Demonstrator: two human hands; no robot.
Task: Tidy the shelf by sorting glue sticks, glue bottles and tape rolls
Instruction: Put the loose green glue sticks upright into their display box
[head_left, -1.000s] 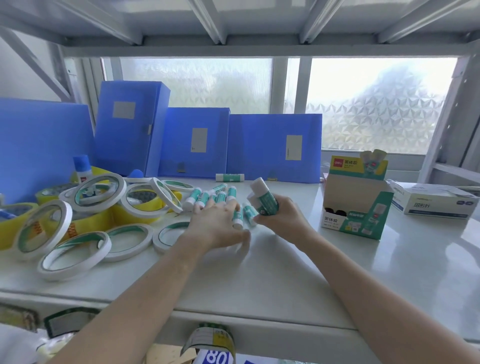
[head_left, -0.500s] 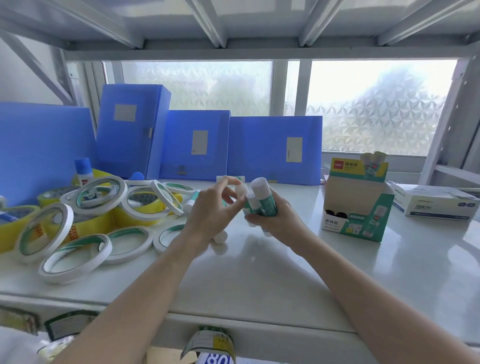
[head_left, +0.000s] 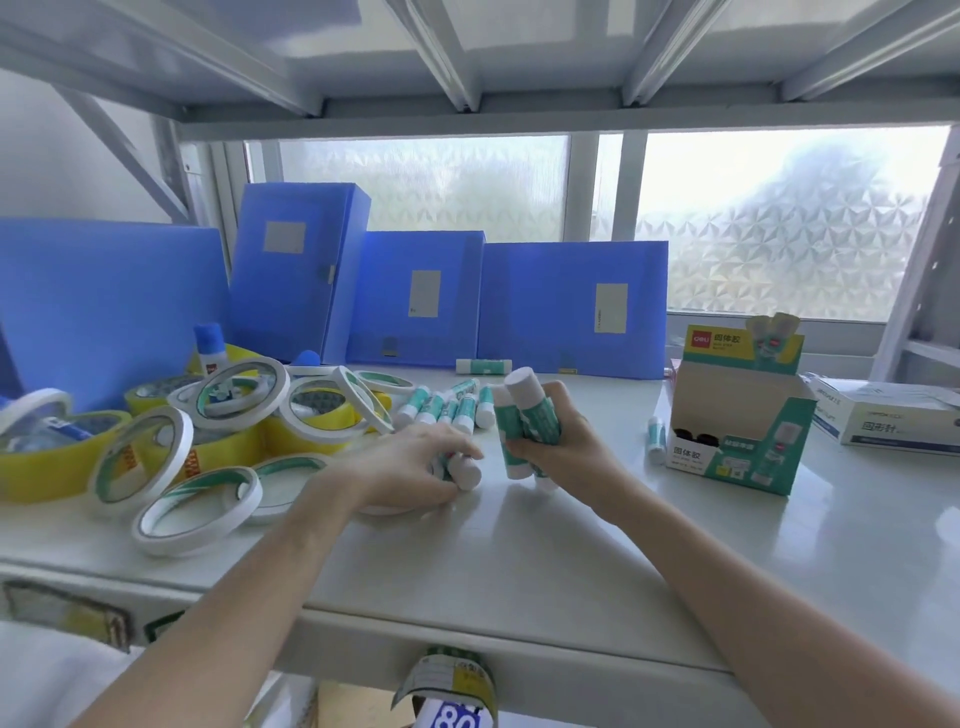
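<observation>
My right hand (head_left: 558, 447) grips a bundle of green-and-white glue sticks (head_left: 522, 421), held upright above the white shelf (head_left: 519, 561). My left hand (head_left: 410, 470) lies low on the shelf, fingers curled round another glue stick (head_left: 464, 469). Several loose glue sticks (head_left: 447, 408) lie just behind the hands. One stick (head_left: 483, 366) rests by the blue folders and another (head_left: 656, 439) beside the open glue-stick box (head_left: 737, 431). White tape rolls (head_left: 197, 501) and yellow tape rolls (head_left: 47, 462) are heaped at the left. A blue-capped glue bottle (head_left: 209, 347) stands behind them.
Blue file boxes (head_left: 421, 296) line the back of the shelf before a frosted window. A white carton (head_left: 893, 418) sits at the far right. A shelf frame (head_left: 467, 62) hangs close overhead. A labelled item (head_left: 452, 691) pokes up from the level below.
My left hand passed a glue stick to the right-hand bundle, then dropped back to the shelf and closed on another stick. The bundle in my right hand has grown.
</observation>
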